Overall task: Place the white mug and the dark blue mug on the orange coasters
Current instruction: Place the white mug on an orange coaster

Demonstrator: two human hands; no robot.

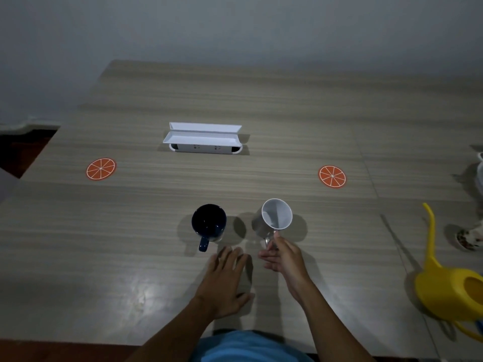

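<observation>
The white mug (275, 215) is tilted to the right near the table's middle, and my right hand (283, 257) grips its handle. To its left the dark blue mug (209, 222) stands upright with its handle pointing toward me. My left hand (226, 280) lies flat on the table just below the blue mug, fingers spread, not touching it. One orange coaster (101, 169) lies far to the left, the other orange coaster (332, 176) to the right and beyond the white mug. Both coasters are bare.
A white open box (202, 138) sits behind the mugs at mid-table. A yellow watering can (449, 288) stands at the right front, with a small patterned dish (467, 239) and white ware (480, 168) at the right edge. The wooden table (130, 231) ends at the left, at a dark floor.
</observation>
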